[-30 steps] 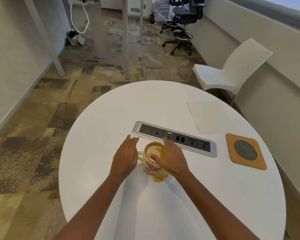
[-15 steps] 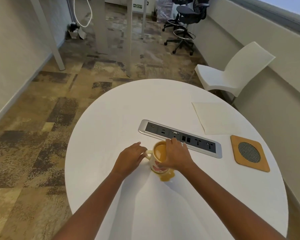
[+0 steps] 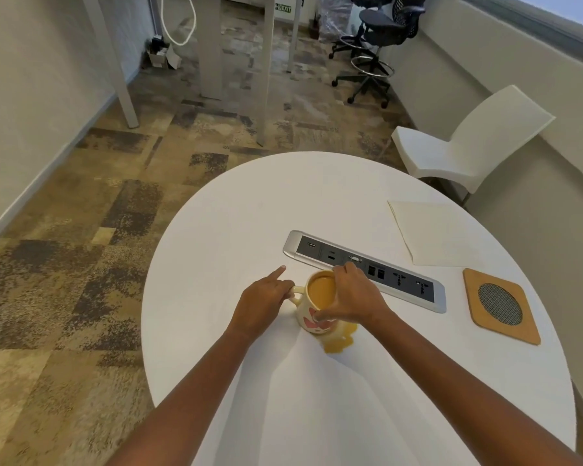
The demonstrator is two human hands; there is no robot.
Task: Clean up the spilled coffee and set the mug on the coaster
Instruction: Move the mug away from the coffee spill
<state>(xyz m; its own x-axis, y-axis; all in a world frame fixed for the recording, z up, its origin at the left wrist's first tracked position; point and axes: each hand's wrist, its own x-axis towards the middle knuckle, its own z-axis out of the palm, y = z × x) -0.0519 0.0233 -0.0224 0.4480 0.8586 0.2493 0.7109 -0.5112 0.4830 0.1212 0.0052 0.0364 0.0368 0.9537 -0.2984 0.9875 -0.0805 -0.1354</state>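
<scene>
A cream mug (image 3: 312, 316) with pink markings stands upright on the round white table (image 3: 243, 213), full of light brown coffee. My left hand (image 3: 263, 302) grips its handle, index finger pointing outward. My right hand (image 3: 354, 299) wraps around the mug's right side. A puddle of spilled coffee (image 3: 339, 341) lies on the table at the mug's near right base. The square wooden coaster (image 3: 500, 306) with a round mesh centre sits far right. A folded white napkin (image 3: 433, 232) lies beyond it.
A silver socket strip (image 3: 364, 269) is set into the table just behind the mug. A white chair (image 3: 465, 149) stands past the table's right edge, against the wall. Desk legs and an office chair (image 3: 372, 38) stand further back on the carpet.
Both hands went from hovering open beside the mug to closing on it: the left one onto the handle, the right one around the body. The mug has stayed in place.
</scene>
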